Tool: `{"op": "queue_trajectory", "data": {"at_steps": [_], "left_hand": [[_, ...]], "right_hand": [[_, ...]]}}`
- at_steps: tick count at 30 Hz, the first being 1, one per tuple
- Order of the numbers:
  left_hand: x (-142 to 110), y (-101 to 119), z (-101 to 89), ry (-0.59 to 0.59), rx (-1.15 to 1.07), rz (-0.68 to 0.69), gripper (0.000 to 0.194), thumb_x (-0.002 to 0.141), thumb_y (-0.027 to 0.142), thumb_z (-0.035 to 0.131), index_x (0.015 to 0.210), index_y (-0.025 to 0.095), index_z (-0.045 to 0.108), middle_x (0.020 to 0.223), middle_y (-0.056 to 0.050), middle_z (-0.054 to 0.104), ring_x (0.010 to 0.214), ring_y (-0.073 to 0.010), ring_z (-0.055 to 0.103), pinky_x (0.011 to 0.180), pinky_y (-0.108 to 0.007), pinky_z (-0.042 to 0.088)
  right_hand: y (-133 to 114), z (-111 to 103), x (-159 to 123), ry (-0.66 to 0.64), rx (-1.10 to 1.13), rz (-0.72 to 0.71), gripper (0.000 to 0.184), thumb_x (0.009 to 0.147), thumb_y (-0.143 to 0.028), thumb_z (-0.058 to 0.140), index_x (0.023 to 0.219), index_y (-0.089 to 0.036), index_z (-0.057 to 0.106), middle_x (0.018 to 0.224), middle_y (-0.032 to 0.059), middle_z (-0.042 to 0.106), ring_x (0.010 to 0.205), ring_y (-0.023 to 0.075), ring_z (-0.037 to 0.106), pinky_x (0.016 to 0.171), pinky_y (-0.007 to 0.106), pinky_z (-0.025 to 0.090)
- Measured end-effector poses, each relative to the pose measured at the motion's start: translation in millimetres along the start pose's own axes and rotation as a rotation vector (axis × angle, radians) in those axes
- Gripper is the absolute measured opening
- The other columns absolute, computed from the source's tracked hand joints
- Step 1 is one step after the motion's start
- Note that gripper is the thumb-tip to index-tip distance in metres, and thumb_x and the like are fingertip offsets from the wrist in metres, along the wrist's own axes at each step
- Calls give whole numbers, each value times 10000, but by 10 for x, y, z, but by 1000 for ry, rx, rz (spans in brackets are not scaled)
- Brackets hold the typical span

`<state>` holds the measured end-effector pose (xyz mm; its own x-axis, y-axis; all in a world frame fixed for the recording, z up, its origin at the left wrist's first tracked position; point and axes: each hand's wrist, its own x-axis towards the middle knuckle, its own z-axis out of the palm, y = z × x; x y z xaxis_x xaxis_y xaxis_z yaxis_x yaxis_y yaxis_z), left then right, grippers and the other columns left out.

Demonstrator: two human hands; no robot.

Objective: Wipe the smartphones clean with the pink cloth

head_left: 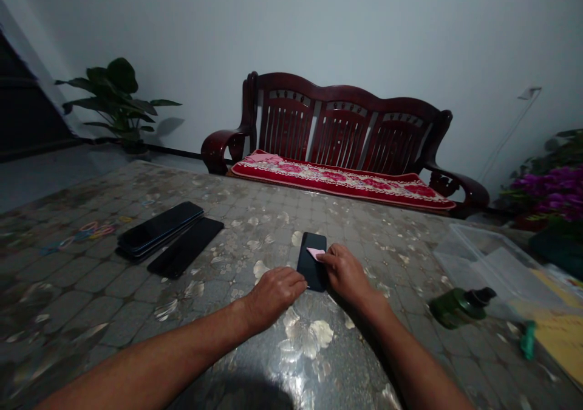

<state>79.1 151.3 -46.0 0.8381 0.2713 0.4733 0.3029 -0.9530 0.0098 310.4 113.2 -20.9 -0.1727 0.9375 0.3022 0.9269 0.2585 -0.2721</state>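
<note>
While the left hand (277, 291) lies at the near-left corner of the dark phone (314, 271), the right hand (348, 276) works over its face with a small pink piece (314, 253). Head view, the only one: phone flat on the patterned tabletop (255, 212), between the hands, glossy side up. Right fingers drawn together, pinching the pink piece, whose pointed end reaches left across the glass; cloth or paper, cannot tell. Left fingers close together, gently curled, tips at the phone's edge; whether they clamp it or merely steady it, cannot tell.

On method, my judgement: the left hand does best as a brace, low on the edge, off the glass. Pink piece better spread flat under the fingertips than led by its point; light, even strokes, far end to near, overlapping. Too hard a push could slide the phone on that shiny surface.

Far left, a stack of phones (159, 231), a single black phone (186, 249) just beside it. Near right, a green bottle (455, 308), well clear of the right wrist.
</note>
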Motion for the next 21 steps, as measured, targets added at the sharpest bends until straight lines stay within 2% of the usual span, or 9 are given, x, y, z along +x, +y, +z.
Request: {"op": "queue_trajectory", "data": {"at_steps": [6, 8, 13, 19, 21], "left_hand": [[-8, 2, -2, 10, -8, 7, 217, 1019, 150, 474, 968, 173, 684, 906, -45, 712, 838, -170, 659, 763, -287, 517], [-13, 2, 6, 6, -10, 8, 214, 1020, 153, 475, 971, 173, 682, 899, -45, 706, 834, -169, 654, 756, -283, 512], [-23, -5, 24, 0, -1, 5, 197, 1021, 173, 484, 990, 180, 678, 882, -37, 699, 834, -176, 650, 741, -288, 504], [-19, -7, 6, -9, 20, 2, 241, 1032, 178, 457, 936, 181, 678, 834, -31, 679, 790, -172, 632, 716, -287, 486], [-17, -8, -3, -15, 19, 0, 240, 1031, 180, 460, 923, 181, 674, 831, -29, 678, 779, -175, 628, 708, -291, 482]], "right_hand": [[-206, -71, -69, -158, 97, -180, 368, 801, -8, 557, 980, -241, 779, 830, 31, 601, 865, 186, 559, 740, 270, 397], [-198, -79, -58, -149, 89, -152, 375, 812, -8, 553, 1003, -236, 782, 845, 36, 610, 863, 184, 561, 744, 270, 398], [-92, -55, -10, -34, -18, 36, 316, 911, -86, 526, 1073, -187, 777, 878, 80, 622, 863, 209, 554, 737, 294, 401], [-126, -61, -102, -91, 81, -155, 348, 801, -25, 546, 1001, -193, 776, 847, 54, 606, 861, 198, 559, 746, 292, 397], [-119, -47, -119, -101, 105, -175, 365, 780, -20, 545, 995, -203, 775, 842, 47, 604, 864, 195, 563, 748, 288, 400]]}}
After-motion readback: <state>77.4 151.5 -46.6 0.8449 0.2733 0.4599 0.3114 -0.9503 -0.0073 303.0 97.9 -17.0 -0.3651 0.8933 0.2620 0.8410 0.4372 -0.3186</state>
